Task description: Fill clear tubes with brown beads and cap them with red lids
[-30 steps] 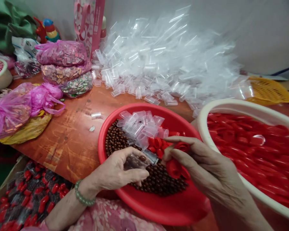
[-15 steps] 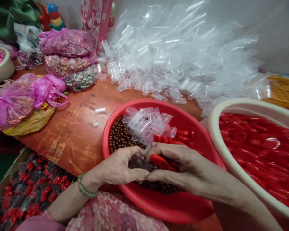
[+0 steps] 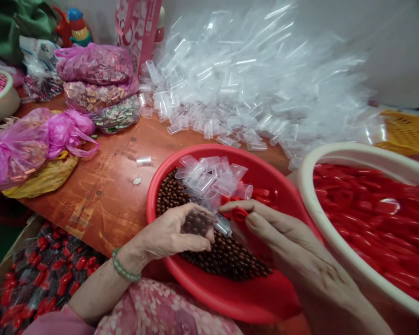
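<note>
My left hand (image 3: 172, 232), with a green bead bracelet at the wrist, is closed round a clear plastic case (image 3: 197, 223) that looks filled with brown beads. My right hand (image 3: 286, 242) is just right of it, with a red plastic cap (image 3: 240, 214) between thumb and fingers. The two hands are apart. Both are over a red basin (image 3: 209, 295). Inside it lie loose brown beads (image 3: 226, 258), a heap of clear plastic sleeves (image 3: 212, 177) and more red plastic pieces (image 3: 267, 194). A shiny clear piece (image 3: 223, 226) shows between my hands.
A white tub (image 3: 309, 186) of red plastic pieces stands at right. Behind is a large pile of clear sleeves (image 3: 226, 97). Pink bags (image 3: 97, 65) of small parts sit at back left. A box of red-capped filled cases (image 3: 45, 274) is at lower left.
My hands have moved apart. The right hand has drawn back to the right with the red cap, and the bead-filled case stays in my left hand.
</note>
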Demonstrator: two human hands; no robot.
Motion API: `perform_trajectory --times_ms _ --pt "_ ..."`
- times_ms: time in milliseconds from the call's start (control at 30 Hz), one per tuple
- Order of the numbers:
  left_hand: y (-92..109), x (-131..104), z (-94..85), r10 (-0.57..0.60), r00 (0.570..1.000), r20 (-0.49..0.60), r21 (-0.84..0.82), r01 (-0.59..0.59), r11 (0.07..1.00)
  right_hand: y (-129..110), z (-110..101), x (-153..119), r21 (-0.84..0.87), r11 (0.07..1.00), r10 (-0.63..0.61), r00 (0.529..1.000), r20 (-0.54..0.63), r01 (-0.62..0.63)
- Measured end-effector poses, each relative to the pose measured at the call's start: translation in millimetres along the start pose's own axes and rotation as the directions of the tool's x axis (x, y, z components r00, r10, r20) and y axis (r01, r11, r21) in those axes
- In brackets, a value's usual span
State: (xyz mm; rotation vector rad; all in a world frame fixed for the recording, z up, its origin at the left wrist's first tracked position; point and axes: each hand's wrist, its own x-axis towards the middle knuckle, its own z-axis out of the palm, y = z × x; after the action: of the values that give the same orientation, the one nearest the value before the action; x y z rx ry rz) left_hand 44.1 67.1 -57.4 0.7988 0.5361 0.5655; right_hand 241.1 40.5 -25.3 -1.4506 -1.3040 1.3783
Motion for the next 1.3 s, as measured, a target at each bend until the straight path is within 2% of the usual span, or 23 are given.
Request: perform_trajectory --times_ms 67,167,267,367,467,533,667,767,867,933,1033,1100,1300 --pt "0 -1 0.7 -0.014 1.000 -0.028 -0.053 0.012 0.999 0 10 6 0.194 0.981 -0.002 0.997 -0.077 0.017" --pt "0 -1 5.4 -0.046 0.995 -0.087 -0.092 0.038 0.995 -5 26 15 0.453 0.888 -0.005 0.988 -0.156 0.076" --pt "-1 -1 13.1 -0.038 0.981 -0.189 -0.078 0.023 0.997 -7 37 18 0.584 0.808 0.036 0.982 -0.186 0.081" --pt "-6 0 21.4 0.012 0.960 -0.280 -0.070 -0.033 0.997 -3 44 17 0.633 0.770 0.073 0.974 -0.214 0.081" --pt "-10 2 29.2 0.039 0.947 -0.319 -0.100 -0.075 0.992 2 49 15 0.605 0.784 0.054 0.956 -0.290 0.139" --pt "-12 2 33.2 0.049 0.936 -0.349 -0.104 -0.091 0.990 5 53 12 0.520 0.826 -0.007 0.927 -0.374 0.216" --pt "-15 5 36.4 0.069 0.929 -0.363 -0.055 -0.095 0.994 12 61 5 0.203 0.905 -0.211 0.807 -0.551 0.375" --pt "-19 6 35.2 0.055 0.942 -0.331 -0.117 -0.098 0.988 20 61 -1 0.028 0.894 -0.350 0.734 -0.582 0.448" --pt "-19 6 32.5 0.009 0.948 -0.319 -0.226 -0.085 0.970 27 51 -7 -0.095 0.871 -0.461 0.737 -0.494 0.482" --pt "-15 5 29.9 -0.005 0.944 -0.331 -0.271 -0.090 0.958 30 41 -11 -0.225 0.822 -0.570 0.746 -0.344 0.524" --pt "-9 3 24.9 0.014 0.937 -0.350 -0.296 -0.125 0.947 29 27 -14 -0.448 0.646 -0.708 0.705 -0.047 0.619" --pt "-7 2 21.7 0.028 0.944 -0.329 -0.301 -0.133 0.944 27 21 -14 -0.519 0.543 -0.740 0.668 0.077 0.660" --pt "-9 3 15.5 -0.004 0.968 -0.250 -0.331 -0.082 0.940 21 13 -11 -0.540 0.441 -0.746 0.627 0.225 0.717"
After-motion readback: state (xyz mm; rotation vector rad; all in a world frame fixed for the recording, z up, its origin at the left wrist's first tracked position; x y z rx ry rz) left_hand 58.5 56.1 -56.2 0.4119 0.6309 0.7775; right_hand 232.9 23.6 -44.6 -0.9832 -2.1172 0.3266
